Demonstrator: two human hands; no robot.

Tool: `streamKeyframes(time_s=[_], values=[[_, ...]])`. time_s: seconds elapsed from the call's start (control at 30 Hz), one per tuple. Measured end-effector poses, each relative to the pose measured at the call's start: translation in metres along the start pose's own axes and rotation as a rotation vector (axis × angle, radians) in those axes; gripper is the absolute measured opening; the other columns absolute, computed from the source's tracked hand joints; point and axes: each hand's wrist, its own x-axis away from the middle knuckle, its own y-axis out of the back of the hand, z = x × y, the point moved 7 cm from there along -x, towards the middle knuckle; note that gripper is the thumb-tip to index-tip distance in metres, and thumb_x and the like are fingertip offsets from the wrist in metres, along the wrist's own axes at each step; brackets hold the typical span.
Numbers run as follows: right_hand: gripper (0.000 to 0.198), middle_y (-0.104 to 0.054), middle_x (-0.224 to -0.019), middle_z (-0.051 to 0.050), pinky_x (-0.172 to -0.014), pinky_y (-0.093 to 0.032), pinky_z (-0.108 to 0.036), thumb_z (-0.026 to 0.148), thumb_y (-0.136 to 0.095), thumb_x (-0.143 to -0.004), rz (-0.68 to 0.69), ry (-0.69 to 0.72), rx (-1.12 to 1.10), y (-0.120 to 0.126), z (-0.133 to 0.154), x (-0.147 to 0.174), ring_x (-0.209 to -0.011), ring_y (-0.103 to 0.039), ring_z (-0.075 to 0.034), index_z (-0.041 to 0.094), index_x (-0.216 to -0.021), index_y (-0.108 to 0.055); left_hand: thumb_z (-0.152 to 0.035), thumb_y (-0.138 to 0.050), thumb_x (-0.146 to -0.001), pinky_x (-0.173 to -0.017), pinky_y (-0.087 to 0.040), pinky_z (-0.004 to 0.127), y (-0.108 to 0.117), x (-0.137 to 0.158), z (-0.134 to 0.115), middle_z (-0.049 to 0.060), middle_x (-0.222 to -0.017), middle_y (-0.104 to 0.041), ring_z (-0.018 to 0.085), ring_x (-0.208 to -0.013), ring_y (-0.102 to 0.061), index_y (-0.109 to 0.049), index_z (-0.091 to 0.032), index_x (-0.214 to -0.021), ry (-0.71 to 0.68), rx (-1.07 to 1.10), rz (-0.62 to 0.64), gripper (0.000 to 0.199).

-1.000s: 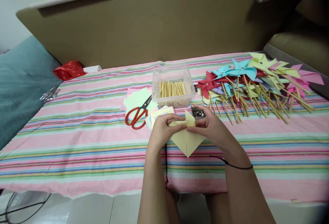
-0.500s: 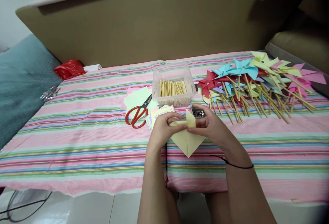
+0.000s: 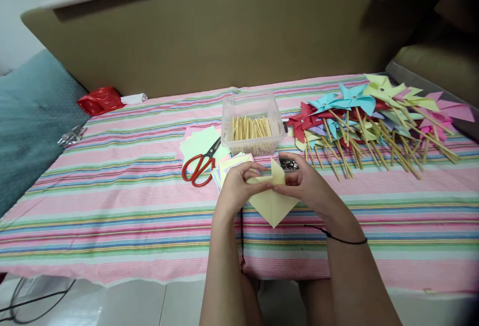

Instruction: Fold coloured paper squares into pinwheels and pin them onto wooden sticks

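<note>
A pale yellow paper square point(image 3: 272, 209), cut in from its corners, is held between both hands above the striped cloth. My left hand point(image 3: 243, 186) pinches it from the left, fingers closed on the folded-in part. From the right, my right hand point(image 3: 299, 179) grips it, thumb close to the left thumb. One flap of the paper curls upward between the hands. Just behind my right hand, a small box of metal fasteners point(image 3: 289, 165) is partly covered by the fingers. A stack of paper sheets point(image 3: 234, 164) lies beyond my left hand, partly hidden by it.
Red-handled scissors point(image 3: 202, 164) rest on pastel sheets point(image 3: 197, 141) at the left. Behind stands a clear plastic box point(image 3: 253, 145) of short wooden sticks. Finished paper pinwheels point(image 3: 355, 97) on sticks are heaped to the right. A red plastic bag point(image 3: 100, 100) lies at the back left.
Both hands keep their hold on the yellow paper. The thumbs stay at its middle, and the paper's lower corner shifts only very slightly.
</note>
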Motion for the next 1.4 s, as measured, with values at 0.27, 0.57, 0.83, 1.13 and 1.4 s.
streamKeyframes(time_s=[0.27, 0.57, 0.83, 1.13, 1.4], values=[[0.077, -0.071, -0.068, 0.001, -0.056, -0.053, -0.033, 0.028, -0.078, -0.064, -0.016, -0.008, 0.010, 0.001, -0.002, -0.001, -0.068, -0.070, -0.025, 0.028, -0.130, -0.038, -0.031, -0.085, -0.054, -0.057, -0.047, 0.028, 0.000, -0.001, 0.001, 0.003, -0.069, -0.070, 0.019, -0.063, -0.065, -0.065, -0.017, -0.086, 0.000, 0.007, 0.007, 0.040], [0.082, -0.074, -0.075, -0.002, -0.060, -0.055, -0.037, 0.032, -0.086, -0.052, -0.256, 0.009, -0.212, 0.016, 0.005, 0.000, -0.070, -0.071, -0.027, 0.026, -0.122, -0.042, -0.033, -0.080, -0.064, -0.067, -0.051, 0.026, 0.008, 0.001, -0.012, 0.003, -0.085, -0.072, 0.014, -0.072, -0.066, -0.056, -0.018, -0.108, -0.052, 0.313, -0.180, 0.052], [0.086, -0.074, -0.070, -0.002, -0.060, -0.056, -0.036, 0.036, -0.089, -0.044, -0.381, 0.084, -0.300, 0.014, 0.012, 0.001, -0.066, -0.071, -0.026, 0.024, -0.115, -0.043, -0.024, -0.081, -0.061, -0.077, -0.053, 0.034, -0.016, 0.000, -0.012, 0.010, -0.102, -0.071, 0.023, -0.090, -0.067, -0.054, -0.017, -0.105, -0.071, 0.335, -0.140, 0.052], [0.076, -0.075, -0.072, -0.001, -0.057, -0.056, -0.034, 0.033, -0.087, -0.051, -0.363, 0.150, -0.311, 0.008, 0.013, -0.001, -0.064, -0.071, -0.023, 0.025, -0.112, -0.043, -0.020, -0.079, -0.059, -0.071, -0.052, 0.033, -0.010, 0.000, -0.012, 0.006, -0.089, -0.069, 0.022, -0.080, -0.067, -0.051, -0.018, -0.102, -0.085, 0.318, -0.265, 0.051], [0.075, -0.075, -0.072, -0.002, -0.057, -0.056, -0.033, 0.032, -0.086, -0.052, -0.325, 0.128, -0.256, 0.005, 0.011, -0.002, -0.065, -0.071, -0.024, 0.025, -0.114, -0.043, -0.026, -0.080, -0.061, -0.069, -0.050, 0.028, -0.001, 0.000, -0.013, 0.003, -0.090, -0.067, 0.017, -0.077, -0.064, -0.049, -0.021, -0.106, -0.143, 0.287, -0.349, 0.055]])
